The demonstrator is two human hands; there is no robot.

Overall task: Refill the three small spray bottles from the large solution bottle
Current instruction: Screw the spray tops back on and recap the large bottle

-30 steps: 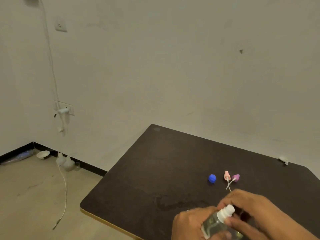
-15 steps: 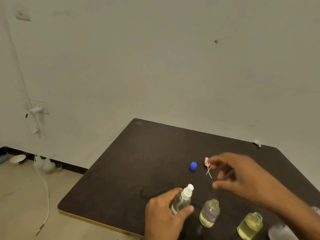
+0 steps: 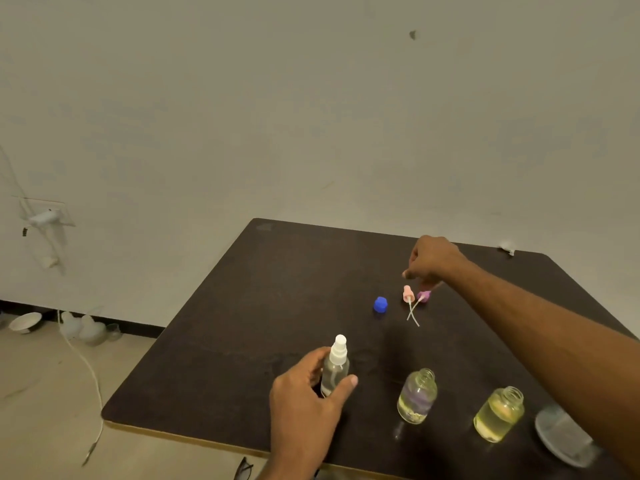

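Left hand (image 3: 304, 396) grips the capped spray bottle (image 3: 334, 370), lower centre. Right hand (image 3: 431, 259), fingers curled, reaches over the purple pump head (image 3: 424, 296) (contact unclear). Light, slippery: pinch its collar, not the flimsy dip tube.

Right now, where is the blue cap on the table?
In the head view, the blue cap lies on the dark table past the bottles, just left of the pink spray head and the purple spray head, which the right hand is reaching.
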